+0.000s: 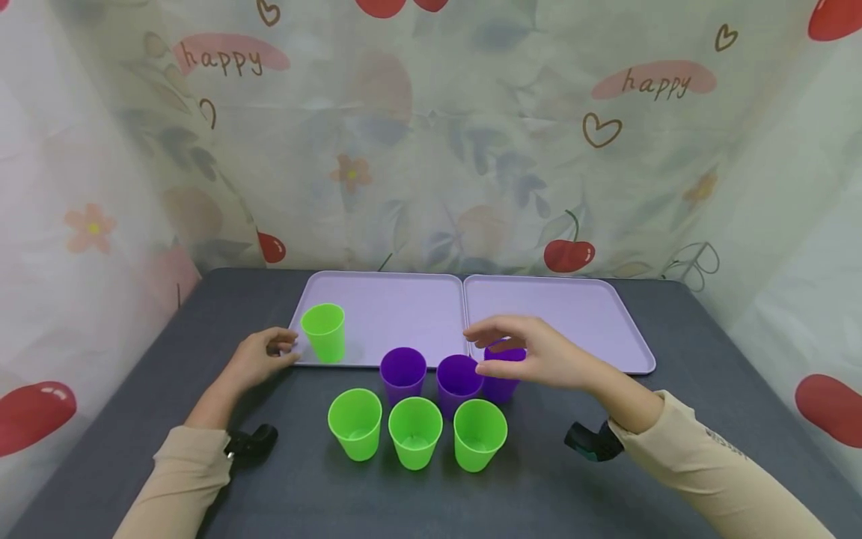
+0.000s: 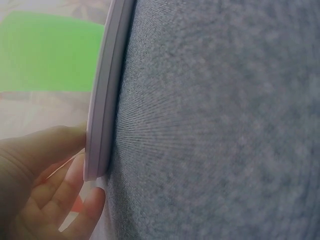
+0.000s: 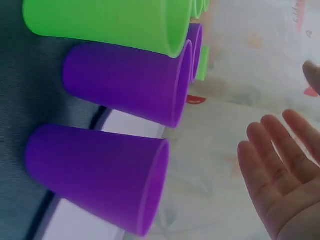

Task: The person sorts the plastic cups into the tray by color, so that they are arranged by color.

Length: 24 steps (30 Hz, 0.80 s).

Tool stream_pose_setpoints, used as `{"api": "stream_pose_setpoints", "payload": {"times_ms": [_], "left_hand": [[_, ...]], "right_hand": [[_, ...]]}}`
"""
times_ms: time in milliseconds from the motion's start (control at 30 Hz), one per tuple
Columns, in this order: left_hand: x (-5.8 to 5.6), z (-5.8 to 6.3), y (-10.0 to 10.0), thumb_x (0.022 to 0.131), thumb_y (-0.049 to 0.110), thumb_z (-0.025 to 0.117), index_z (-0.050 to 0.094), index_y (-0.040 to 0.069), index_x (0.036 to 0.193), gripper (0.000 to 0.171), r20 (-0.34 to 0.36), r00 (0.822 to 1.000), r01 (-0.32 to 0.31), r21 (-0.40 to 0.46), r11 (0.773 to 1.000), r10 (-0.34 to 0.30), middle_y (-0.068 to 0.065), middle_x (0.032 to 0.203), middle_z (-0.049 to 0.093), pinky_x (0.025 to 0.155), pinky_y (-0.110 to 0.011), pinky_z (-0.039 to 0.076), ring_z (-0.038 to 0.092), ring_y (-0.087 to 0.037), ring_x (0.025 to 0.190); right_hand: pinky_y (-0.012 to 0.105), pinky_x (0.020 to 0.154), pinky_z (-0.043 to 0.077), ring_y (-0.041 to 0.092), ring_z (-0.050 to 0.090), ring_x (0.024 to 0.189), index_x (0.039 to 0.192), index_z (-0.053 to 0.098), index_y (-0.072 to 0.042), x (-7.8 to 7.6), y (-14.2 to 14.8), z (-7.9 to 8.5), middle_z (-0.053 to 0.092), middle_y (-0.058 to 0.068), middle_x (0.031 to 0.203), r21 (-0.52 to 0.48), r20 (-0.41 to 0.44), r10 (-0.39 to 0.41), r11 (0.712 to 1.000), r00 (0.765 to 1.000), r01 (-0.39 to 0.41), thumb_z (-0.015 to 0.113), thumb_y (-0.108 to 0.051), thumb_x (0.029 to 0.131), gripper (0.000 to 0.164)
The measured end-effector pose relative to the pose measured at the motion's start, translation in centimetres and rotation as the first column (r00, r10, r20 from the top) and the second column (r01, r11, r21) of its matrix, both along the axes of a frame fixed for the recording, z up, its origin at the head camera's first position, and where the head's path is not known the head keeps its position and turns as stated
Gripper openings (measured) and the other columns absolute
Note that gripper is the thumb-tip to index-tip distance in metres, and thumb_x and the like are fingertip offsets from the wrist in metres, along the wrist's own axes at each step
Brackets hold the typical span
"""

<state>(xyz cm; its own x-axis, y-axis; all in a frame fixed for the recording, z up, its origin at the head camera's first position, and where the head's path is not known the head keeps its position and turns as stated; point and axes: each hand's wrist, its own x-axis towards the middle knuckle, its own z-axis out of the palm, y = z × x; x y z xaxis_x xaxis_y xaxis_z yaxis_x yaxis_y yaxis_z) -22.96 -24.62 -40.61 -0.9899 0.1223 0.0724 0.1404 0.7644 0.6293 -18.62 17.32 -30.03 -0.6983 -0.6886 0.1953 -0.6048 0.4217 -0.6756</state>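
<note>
My left hand (image 1: 259, 353) is beside the front left corner of the left lilac tray (image 1: 397, 314), fingers loosely bent and fingertips right at the rim. The left wrist view shows the thumb (image 2: 60, 142) along that rim. A green cup (image 1: 326, 337) stands upright on this tray near the hand. Over the purple cups hovers my right hand (image 1: 532, 352), fingers extended and holding nothing. Beneath it is the right purple cup (image 1: 500, 388), partly covered by the hand; the middle purple cup (image 1: 458, 383) and left purple cup (image 1: 402, 373) stand alongside.
Three green cups, left (image 1: 355, 425), middle (image 1: 414, 434) and right (image 1: 480, 436), stand upright in a row nearer me. The right lilac tray (image 1: 572, 318) adjoins the left one. Patterned cloth (image 1: 431, 150) hangs behind and beside the dark table (image 1: 404, 501).
</note>
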Motion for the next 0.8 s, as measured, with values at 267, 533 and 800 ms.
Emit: {"api": "stream_pose_setpoints", "payload": {"times_ms": [267,533,800], "left_hand": [[0.0,-0.1,-0.1,0.085,0.013,0.066,0.058,-0.007,0.116,0.038,-0.007,1.0,-0.002,0.001,1.0,0.002,-0.028,0.111,0.063,0.088,-0.05,0.048,0.061,-0.04,0.103],[0.2,0.0,0.1,0.084,0.013,0.067,0.058,-0.008,0.116,0.039,-0.009,1.0,-0.003,0.008,1.0,0.003,-0.028,0.111,0.063,0.088,-0.05,0.048,0.061,-0.04,0.103],[0.2,0.0,0.1,0.084,0.012,0.067,0.058,-0.008,0.115,0.038,-0.023,1.0,0.001,0.013,1.0,0.0,-0.028,0.111,0.063,0.088,-0.05,0.047,0.061,-0.04,0.102]], "right_hand": [[0.034,0.089,0.052,0.019,0.063,0.105,0.121,0.058,-0.006,0.8,1.4,-1.8,0.064,0.009,0.118,-0.026,-0.018,0.062,0.998,0.998,-0.063,0.073,-0.02,0.08,0.046],[0.032,0.089,0.052,0.019,0.062,0.105,0.119,0.057,-0.001,1.4,1.8,-3.4,0.064,0.014,0.117,-0.054,-0.004,0.145,0.988,0.989,-0.145,0.077,-0.02,0.076,0.052],[0.03,0.088,0.052,0.017,0.062,0.104,0.119,0.057,-0.001,2.0,2.2,-5.0,0.064,0.013,0.115,-0.086,-0.043,0.21,0.973,0.977,-0.213,0.079,-0.019,0.073,0.054]]}}
